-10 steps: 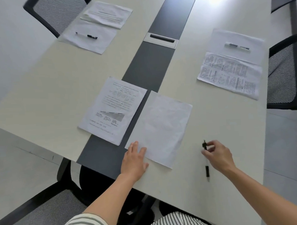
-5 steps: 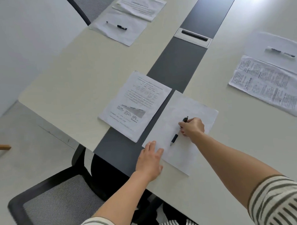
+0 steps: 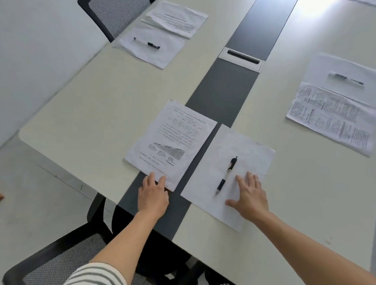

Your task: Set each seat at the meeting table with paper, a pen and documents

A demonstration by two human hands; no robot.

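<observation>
Paper (image 3: 248, 152) at lower centre wants squaring beside document (image 3: 172, 138): left hand (image 3: 153, 197) and right hand (image 3: 249, 195), both flat, gripping nothing, should probably slide gently, sparing pen (image 3: 226, 175).

At frame centre a printed document (image 3: 172, 141) lies flat, a blank sheet (image 3: 247, 148) just right of it. A black-gripped pen (image 3: 226, 175) lies diagonally on the sheet, tip seemingly lower left.

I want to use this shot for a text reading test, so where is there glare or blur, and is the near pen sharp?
Head view: glare whitens the table at the top right; the right seat's printed document and far pen look smeared. Also in the head view, the near pen on the blank sheet is crisp, and the wide lens splays the table's edges.
</observation>
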